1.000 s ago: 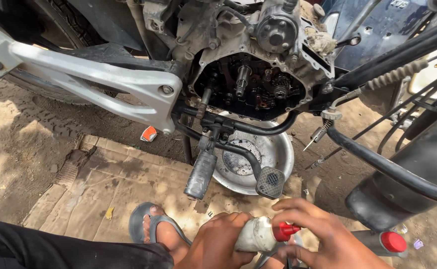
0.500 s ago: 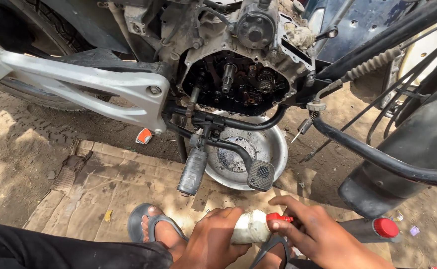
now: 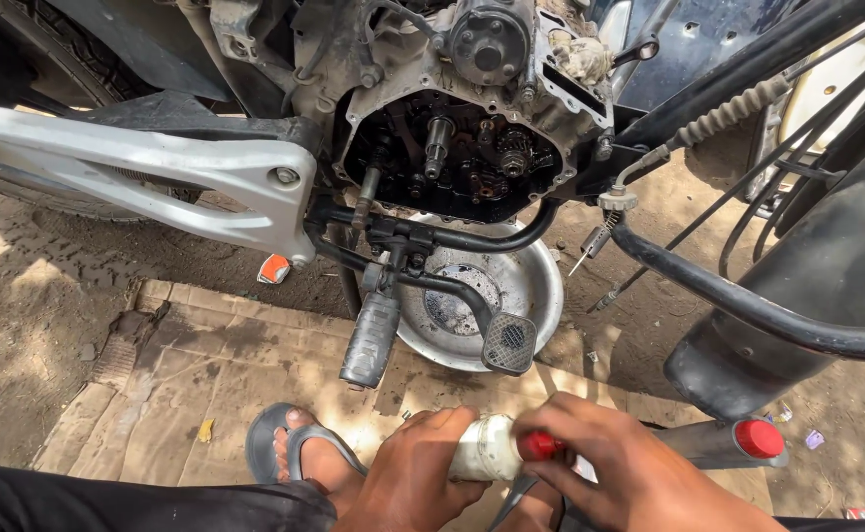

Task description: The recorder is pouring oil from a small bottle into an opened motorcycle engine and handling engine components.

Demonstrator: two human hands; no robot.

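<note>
The left hand (image 3: pixel 415 471) is closed around the body of a small white plastic tube (image 3: pixel 485 448), held level just above the near edge of the flattened brown cardboard sheet (image 3: pixel 206 365) on the dirt. The right hand (image 3: pixel 622 471) is pinched on the tube's red screw cap (image 3: pixel 539 446), fingers together on it. Judged from the grip, the cap is being turned; whether it is coming off or going on cannot be told.

Beyond the hands, a motorcycle engine stands with its side cover off, the exposed gears and shafts of the open crankcase (image 3: pixel 452 158) in plain view. A shallow round steel pan (image 3: pixel 492 296) sits on the ground directly below it, behind the black foot peg (image 3: pixel 370 340). A foot in a grey sandal (image 3: pixel 290 448) rests on the cardboard, just left of the hands.

A next move with the cap would call for a steady hold on the tube.
</note>
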